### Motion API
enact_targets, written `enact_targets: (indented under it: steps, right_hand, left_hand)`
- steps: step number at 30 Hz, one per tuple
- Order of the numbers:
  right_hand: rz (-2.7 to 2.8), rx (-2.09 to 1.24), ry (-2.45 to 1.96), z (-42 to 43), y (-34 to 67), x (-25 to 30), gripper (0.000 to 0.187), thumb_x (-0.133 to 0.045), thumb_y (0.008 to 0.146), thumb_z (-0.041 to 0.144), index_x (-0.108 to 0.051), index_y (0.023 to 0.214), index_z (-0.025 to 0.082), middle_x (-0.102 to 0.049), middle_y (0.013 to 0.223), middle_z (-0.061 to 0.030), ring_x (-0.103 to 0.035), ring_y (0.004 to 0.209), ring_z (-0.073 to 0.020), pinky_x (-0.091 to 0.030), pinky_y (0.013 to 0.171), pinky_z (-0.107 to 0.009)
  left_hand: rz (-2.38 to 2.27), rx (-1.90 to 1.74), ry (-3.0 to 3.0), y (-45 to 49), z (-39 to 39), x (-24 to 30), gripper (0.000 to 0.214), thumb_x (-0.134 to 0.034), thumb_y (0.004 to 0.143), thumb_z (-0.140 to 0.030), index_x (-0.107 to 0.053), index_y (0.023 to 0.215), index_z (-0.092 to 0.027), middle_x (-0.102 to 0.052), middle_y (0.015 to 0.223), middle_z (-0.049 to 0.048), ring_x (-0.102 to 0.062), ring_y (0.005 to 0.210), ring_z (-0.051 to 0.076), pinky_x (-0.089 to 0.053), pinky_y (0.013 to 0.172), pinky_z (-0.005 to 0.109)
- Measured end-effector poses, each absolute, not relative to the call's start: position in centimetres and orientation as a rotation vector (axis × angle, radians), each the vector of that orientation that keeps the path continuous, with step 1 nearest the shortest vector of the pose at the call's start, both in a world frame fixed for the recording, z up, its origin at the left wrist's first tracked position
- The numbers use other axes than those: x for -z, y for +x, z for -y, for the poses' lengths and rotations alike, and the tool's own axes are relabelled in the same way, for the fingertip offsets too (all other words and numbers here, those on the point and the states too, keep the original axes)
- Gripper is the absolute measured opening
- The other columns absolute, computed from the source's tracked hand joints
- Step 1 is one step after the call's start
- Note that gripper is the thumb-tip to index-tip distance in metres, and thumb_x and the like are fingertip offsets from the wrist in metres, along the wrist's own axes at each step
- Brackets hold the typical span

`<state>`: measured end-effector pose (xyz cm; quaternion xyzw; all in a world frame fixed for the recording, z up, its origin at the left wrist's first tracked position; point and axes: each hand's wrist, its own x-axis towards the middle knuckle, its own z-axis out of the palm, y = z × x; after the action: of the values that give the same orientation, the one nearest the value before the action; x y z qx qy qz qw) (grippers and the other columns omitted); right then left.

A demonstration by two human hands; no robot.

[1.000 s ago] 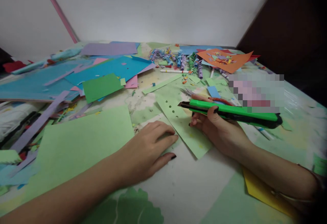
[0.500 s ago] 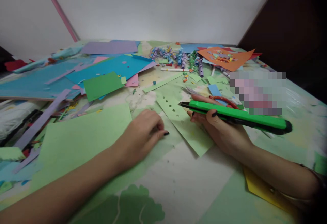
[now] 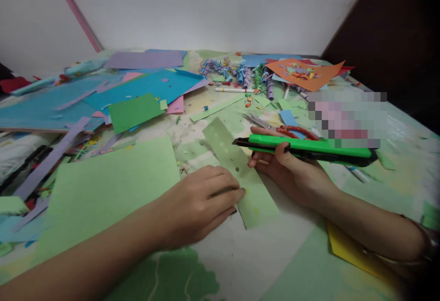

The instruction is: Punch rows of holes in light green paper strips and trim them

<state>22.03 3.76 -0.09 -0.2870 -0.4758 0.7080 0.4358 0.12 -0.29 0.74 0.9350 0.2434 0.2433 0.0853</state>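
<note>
My right hand (image 3: 299, 172) is closed around a green utility knife (image 3: 309, 149), held level above the table with the blade tip out and pointing left. Under the blade lies a pale green paper strip (image 3: 261, 200) with small holes along it. My left hand (image 3: 202, 205) has its thumb and fingers closed at the strip's left edge, near its lower end. Just behind the knife rest scissors (image 3: 295, 130) with red handles. A larger pale green sheet (image 3: 117, 177) lies to the left, partly beneath my left forearm.
Blue sheets (image 3: 147, 88) and a dark green card (image 3: 134, 112) lie at the back left. Several curled paper rolls (image 3: 242, 75) stand at the back, beside an orange sheet (image 3: 326, 77) with paper scraps. A yellow sheet (image 3: 347, 250) is under my right forearm.
My left hand has moved right and taken the edge of the green strip. The strip has shifted, its near end turning left. The knife has moved slightly left.
</note>
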Motion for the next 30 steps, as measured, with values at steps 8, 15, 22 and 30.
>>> enact_targets:
  steps: [8,15,22,30]
  right_hand:
    - [1.256,-1.702,-0.748,-3.9,21.8,0.1,0.033,-0.056,0.089,0.046,-0.062,0.119,0.032,-0.065,0.103,-0.0034,-0.062,0.093,-0.018,-0.044,0.101,-0.041]
    - [1.242,-1.64,-0.831,-4.2,21.9,0.3,0.033,-0.056,0.087,0.05,-0.064,0.115,0.033,-0.065,0.09,-0.0025,-0.062,0.091,-0.0188,-0.045,0.098,-0.043]
    - [1.212,-1.627,-0.804,-4.1,22.0,0.1,0.035,-0.073,0.078,0.032,-0.066,0.112,0.031,-0.065,0.097,-0.0003,-0.062,0.093,-0.0162,-0.043,0.103,-0.04]
    - [1.253,-1.709,-0.776,-3.6,22.3,-0.1,0.033,-0.071,0.08,0.032,-0.065,0.113,0.029,-0.065,0.105,-0.0026,-0.064,0.09,-0.0171,-0.054,0.091,-0.043]
  left_hand:
    - [-0.855,-0.703,2.694,0.1,-0.5,-0.4,0.016,-0.048,0.093,-0.017,-0.064,0.091,-0.014,-0.062,0.086,0.0083,-0.054,0.083,0.019,-0.046,0.075,0.034]
    - [-1.026,-0.506,2.711,1.1,0.0,-0.4,0.02,-0.041,0.095,-0.017,-0.054,0.08,-0.015,-0.055,0.079,0.0053,-0.047,0.074,0.017,-0.041,0.066,0.03]
    - [-1.048,-0.424,2.668,0.9,0.0,-0.1,0.017,-0.037,0.095,-0.013,-0.048,0.082,-0.016,-0.051,0.082,0.0055,-0.043,0.074,0.018,-0.038,0.065,0.032]
    - [-1.155,-0.399,2.687,0.1,-0.2,0.5,0.02,-0.036,0.078,0.0,-0.04,0.078,-0.019,-0.047,0.079,0.0052,-0.038,0.069,0.019,-0.033,0.061,0.034]
